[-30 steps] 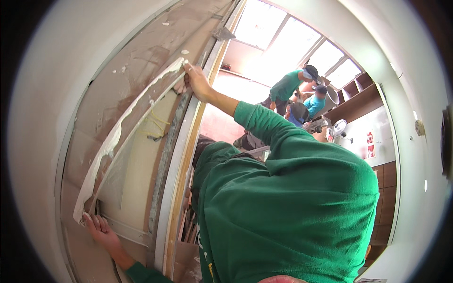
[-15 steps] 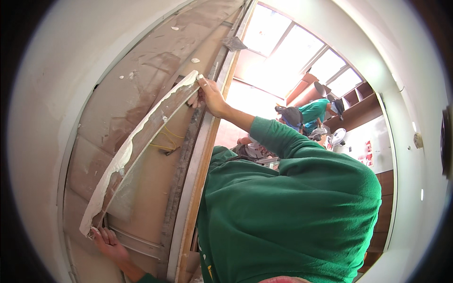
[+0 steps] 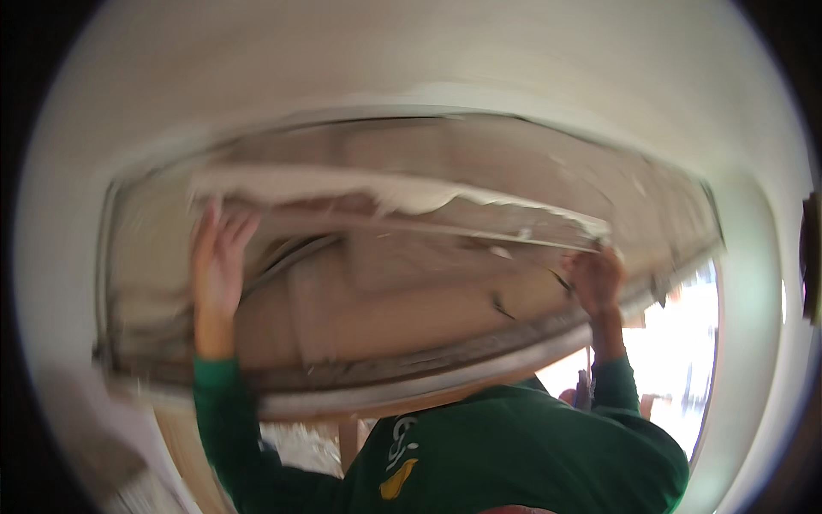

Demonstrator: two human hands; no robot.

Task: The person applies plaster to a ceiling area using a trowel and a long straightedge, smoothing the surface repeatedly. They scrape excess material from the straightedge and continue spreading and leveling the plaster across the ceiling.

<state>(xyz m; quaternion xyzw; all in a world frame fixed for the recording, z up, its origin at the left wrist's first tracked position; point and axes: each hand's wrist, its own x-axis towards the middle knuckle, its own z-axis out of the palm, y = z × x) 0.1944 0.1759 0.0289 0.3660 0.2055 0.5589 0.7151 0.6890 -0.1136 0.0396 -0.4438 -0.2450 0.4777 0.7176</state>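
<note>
I hold up a long, narrow strip [image 3: 402, 188] with a thick, wavy white smear along it, beneath a recessed brown board surface [image 3: 454, 300] stained with pale patches. My left hand [image 3: 224, 257] is at the strip's left end, fingertips against its lower edge. My right hand [image 3: 598, 278] grips the right end with fingers curled. Both arms are raised in green sleeves. Motion blurs the strip, the hands and the surface behind them.
A white wall or ceiling [image 3: 411, 60] curves round the recess. A metal and timber edge [image 3: 411, 394] runs under it. Below, beyond my green-clad body, are a bright opening [image 3: 676, 360] at right and pale, cluttered shapes at lower left.
The view has swung round, so the strip and recess now lie across the picture instead of standing steeply at the left. The co-workers are now almost wholly out of sight.
</note>
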